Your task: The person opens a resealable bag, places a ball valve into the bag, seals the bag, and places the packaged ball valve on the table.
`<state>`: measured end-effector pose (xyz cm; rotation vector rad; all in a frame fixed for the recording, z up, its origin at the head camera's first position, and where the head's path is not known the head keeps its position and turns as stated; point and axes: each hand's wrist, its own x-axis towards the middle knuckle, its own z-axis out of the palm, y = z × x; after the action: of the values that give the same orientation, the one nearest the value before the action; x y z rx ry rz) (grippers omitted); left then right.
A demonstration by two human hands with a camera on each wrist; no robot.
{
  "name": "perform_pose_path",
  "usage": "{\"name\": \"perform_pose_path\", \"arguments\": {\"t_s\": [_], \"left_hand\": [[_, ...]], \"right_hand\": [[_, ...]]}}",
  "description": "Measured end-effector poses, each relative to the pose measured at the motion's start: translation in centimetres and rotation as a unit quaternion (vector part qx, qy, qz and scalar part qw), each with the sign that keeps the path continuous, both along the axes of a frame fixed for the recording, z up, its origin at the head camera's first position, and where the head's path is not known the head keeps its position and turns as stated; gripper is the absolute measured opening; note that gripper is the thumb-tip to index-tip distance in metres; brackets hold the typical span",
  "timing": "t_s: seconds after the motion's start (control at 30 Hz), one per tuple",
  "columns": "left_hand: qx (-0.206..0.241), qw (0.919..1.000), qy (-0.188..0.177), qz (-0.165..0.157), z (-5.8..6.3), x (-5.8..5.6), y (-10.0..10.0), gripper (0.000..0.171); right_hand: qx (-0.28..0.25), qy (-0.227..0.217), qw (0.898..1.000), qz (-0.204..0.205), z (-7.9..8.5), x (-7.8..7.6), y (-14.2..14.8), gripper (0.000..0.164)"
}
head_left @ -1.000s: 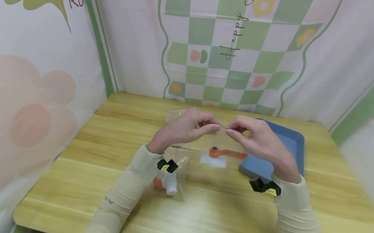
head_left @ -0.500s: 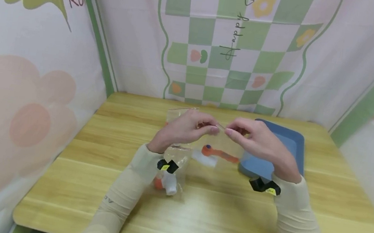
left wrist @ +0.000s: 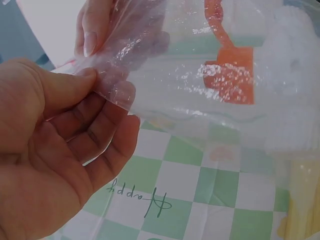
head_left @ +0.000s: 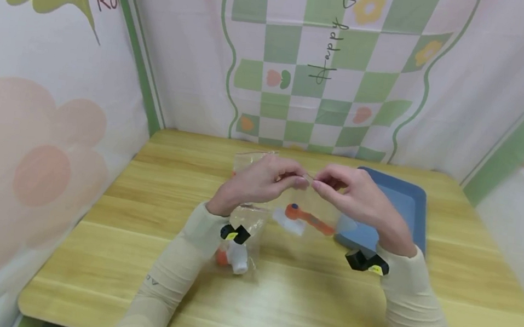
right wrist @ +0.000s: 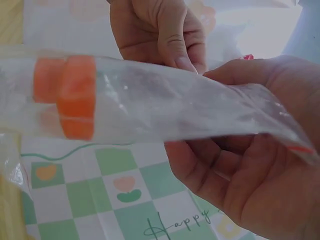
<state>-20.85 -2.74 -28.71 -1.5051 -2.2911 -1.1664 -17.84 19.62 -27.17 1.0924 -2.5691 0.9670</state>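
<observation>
In the head view, both hands hold a clear plastic zip bag by its top edge above the table. My left hand (head_left: 265,179) pinches the edge between thumb and fingers. My right hand (head_left: 354,193) pinches the same edge close beside it. Inside the hanging bag (left wrist: 170,95) lie a long orange piece (head_left: 311,221) with a dark blue spot at one end and a white piece (head_left: 288,222). The right wrist view shows a red line along the mouth of the bag (right wrist: 145,100). What exactly the pieces are, I cannot tell.
Another clear bag (head_left: 252,220), with a white part (head_left: 237,258) and an orange part (head_left: 222,257) in it, lies on the wooden table (head_left: 281,321) under my left arm. A blue tray (head_left: 419,206) stands behind my right hand. Printed curtains hang around the table.
The bag has swung to the left and the orange piece inside now slopes down to the right. My right hand has shifted slightly left, nearer my left hand.
</observation>
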Motion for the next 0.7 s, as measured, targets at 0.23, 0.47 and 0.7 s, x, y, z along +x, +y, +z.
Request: {"name": "perform_pose_path", "arguments": {"t_s": [0.23,0.47,0.7], "left_hand": [[0.009,0.9999,-0.010,0.003,0.05,0.12,-0.10,0.013],[0.000,0.9999,0.016,0.003,0.34,0.40,-0.25,0.016],[-0.007,0.9996,0.026,0.008,0.44,0.50,-0.32,0.017]], "right_hand": [[-0.009,0.024,1.000,0.004,-0.05,0.12,-0.14,0.004],[-0.027,0.063,0.998,0.015,0.04,0.56,-0.46,0.003],[-0.030,0.098,0.995,0.021,0.08,0.75,-0.77,0.005]]}}
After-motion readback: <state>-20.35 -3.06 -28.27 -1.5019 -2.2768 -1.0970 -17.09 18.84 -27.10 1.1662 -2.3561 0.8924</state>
